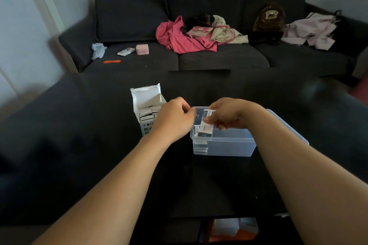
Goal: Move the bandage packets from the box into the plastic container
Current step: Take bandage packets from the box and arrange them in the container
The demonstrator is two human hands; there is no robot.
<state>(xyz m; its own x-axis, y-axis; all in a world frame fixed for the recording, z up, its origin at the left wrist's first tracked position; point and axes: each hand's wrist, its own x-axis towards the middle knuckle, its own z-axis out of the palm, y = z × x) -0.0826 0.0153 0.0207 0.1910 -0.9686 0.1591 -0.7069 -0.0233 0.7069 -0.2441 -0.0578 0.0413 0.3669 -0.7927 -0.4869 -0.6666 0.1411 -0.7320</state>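
Note:
A white cardboard box [147, 105] stands open on the dark table, with several bandage packets [146, 114] upright inside. Right of it sits a clear plastic container [231, 143] with a few packets [200, 148] stacked at its left end. My right hand [229, 115] hovers over the container's left part, pinching white bandage packets [206, 127] that hang down into it. My left hand [175, 119] is between the box and the container, its fingers curled close to the packets' upper edge; whether it touches them is unclear.
The black table [199, 181] spreads out in front of me. Behind it is a dark sofa [179, 55] strewn with pink clothing [179, 38], a brown backpack [267, 20] and small items. Coloured boxes [233, 228] lie below the table's near edge.

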